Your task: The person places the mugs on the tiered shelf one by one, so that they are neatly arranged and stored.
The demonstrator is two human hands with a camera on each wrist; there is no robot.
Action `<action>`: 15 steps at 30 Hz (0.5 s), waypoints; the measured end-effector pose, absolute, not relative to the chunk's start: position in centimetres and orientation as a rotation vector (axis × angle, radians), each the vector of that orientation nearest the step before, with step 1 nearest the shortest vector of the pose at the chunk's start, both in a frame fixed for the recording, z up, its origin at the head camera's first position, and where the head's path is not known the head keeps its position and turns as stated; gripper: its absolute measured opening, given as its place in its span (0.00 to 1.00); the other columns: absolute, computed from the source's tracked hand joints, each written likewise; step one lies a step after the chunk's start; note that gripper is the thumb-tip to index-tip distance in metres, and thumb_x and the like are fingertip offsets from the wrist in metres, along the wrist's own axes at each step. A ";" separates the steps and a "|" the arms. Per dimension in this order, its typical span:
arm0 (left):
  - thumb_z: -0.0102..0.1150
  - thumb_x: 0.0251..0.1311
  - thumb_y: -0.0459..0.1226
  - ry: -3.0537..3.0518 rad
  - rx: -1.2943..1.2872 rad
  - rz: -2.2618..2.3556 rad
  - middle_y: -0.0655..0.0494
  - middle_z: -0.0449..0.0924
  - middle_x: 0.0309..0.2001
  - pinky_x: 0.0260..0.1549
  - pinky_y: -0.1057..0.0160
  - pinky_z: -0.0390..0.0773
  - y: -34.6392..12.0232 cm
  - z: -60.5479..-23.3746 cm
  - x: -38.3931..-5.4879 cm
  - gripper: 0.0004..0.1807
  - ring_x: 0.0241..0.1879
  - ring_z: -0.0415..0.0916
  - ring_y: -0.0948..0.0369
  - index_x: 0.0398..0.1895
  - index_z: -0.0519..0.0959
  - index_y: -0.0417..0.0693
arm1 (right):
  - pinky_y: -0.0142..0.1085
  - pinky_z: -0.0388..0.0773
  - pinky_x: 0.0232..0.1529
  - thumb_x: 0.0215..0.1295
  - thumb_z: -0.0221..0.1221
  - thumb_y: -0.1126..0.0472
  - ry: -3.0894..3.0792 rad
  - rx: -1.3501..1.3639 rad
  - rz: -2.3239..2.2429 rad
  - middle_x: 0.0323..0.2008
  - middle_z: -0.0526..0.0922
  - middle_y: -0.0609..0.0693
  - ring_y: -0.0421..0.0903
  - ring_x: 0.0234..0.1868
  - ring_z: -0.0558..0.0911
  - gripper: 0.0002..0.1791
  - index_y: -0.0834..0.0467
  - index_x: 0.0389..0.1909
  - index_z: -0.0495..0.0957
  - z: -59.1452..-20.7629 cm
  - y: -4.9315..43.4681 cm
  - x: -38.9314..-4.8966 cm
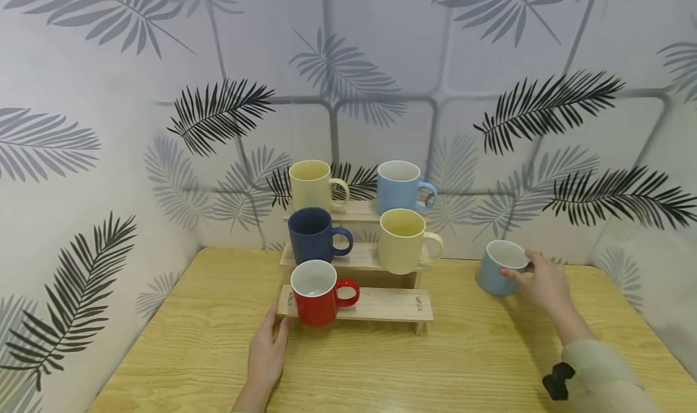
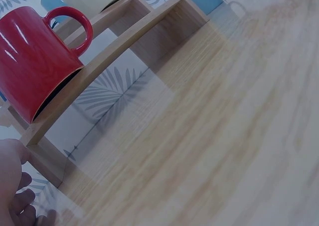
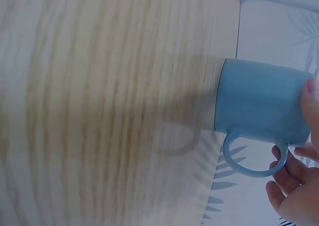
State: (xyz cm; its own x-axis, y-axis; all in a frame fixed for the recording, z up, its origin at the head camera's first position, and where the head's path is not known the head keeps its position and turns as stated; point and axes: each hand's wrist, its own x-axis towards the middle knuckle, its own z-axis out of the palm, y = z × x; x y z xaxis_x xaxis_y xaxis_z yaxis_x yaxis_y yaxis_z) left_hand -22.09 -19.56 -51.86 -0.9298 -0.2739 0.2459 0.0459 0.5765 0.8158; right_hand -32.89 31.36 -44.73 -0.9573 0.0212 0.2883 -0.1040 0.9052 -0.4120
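At the right of the head view, a blue-grey mug (image 1: 496, 276) is upright, low over the back of the table. My right hand (image 1: 547, 285) grips it from the right, the thumb at its upper wall and fingers curled by the handle (image 3: 255, 173). My left hand (image 1: 267, 347) holds the front left corner of a three-step wooden rack (image 1: 381, 304). On the lowest step, close to that hand, stands a red mug (image 1: 317, 307) with a white inside. The left fingers (image 2: 22, 201) are partly cut off in the left wrist view.
The middle step carries a dark blue mug (image 1: 310, 236) and a yellow mug (image 1: 400, 250). Up top are another yellow mug (image 1: 310, 189) and a light blue mug (image 1: 397, 192). Behind the wooden table (image 1: 218, 316), leaf-patterned sheeting (image 1: 359, 50) rises along its back.
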 end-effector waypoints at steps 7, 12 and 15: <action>0.50 0.70 0.37 -2.470 0.184 -1.300 0.36 0.71 0.61 0.62 0.44 0.64 -19.5 -51.7 -22.0 0.26 0.62 0.65 0.43 0.68 0.63 0.36 | 0.61 0.74 0.42 0.60 0.65 0.49 -2.655 0.078 0.827 0.47 0.75 0.77 0.71 0.46 0.76 0.40 0.76 0.60 0.64 -45.3 30.9 -31.9; 0.50 0.70 0.37 -2.468 0.181 -1.301 0.37 0.70 0.61 0.62 0.45 0.63 -19.5 -51.7 -22.0 0.26 0.63 0.65 0.43 0.68 0.63 0.36 | 0.54 0.77 0.35 0.62 0.63 0.50 -2.613 0.018 0.888 0.41 0.79 0.73 0.66 0.41 0.78 0.37 0.74 0.60 0.66 -45.8 30.3 -31.4; 0.50 0.70 0.38 -2.470 0.178 -1.297 0.37 0.69 0.62 0.62 0.45 0.63 -19.5 -51.6 -22.0 0.26 0.63 0.64 0.43 0.68 0.63 0.36 | 0.46 0.75 0.28 0.63 0.63 0.53 -2.588 0.015 0.873 0.33 0.80 0.68 0.58 0.31 0.78 0.33 0.74 0.59 0.68 -46.1 30.0 -31.1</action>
State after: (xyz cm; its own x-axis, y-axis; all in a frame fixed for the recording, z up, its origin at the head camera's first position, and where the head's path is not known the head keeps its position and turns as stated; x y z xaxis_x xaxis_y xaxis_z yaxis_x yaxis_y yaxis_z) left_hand -22.01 -19.52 -51.64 -0.9327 -0.2669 0.2425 0.0481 0.5744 0.8171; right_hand -31.07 29.96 -46.14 -0.9171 0.1176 0.3810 -0.1371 0.8043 -0.5782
